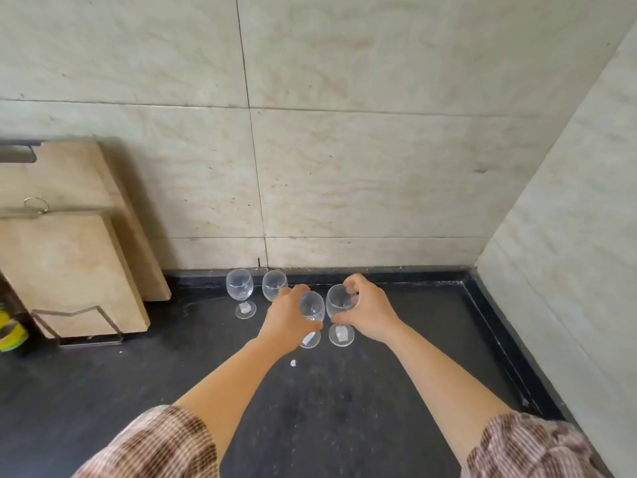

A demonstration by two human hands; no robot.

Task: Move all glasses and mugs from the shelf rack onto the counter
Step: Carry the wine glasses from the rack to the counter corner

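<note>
My left hand (287, 322) grips one wine glass (313, 305), half hiding a rear glass (273, 283); right hand (368, 313) grips the neighbouring glass (339, 301); bench (344, 408) runs wide nearside.

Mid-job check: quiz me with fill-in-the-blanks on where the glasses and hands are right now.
1. In all, ____ stemmed glasses are in view on the dark counter.
2. The left hand grips the front-left glass and the right hand grips the front-right glass, each by its ____.
3. The back-left glass and back-right glass stand nearest the ____.
4. The cutting boards lean on the ____ side of the view.
Missing words: four; bowl; wall; left.
</note>
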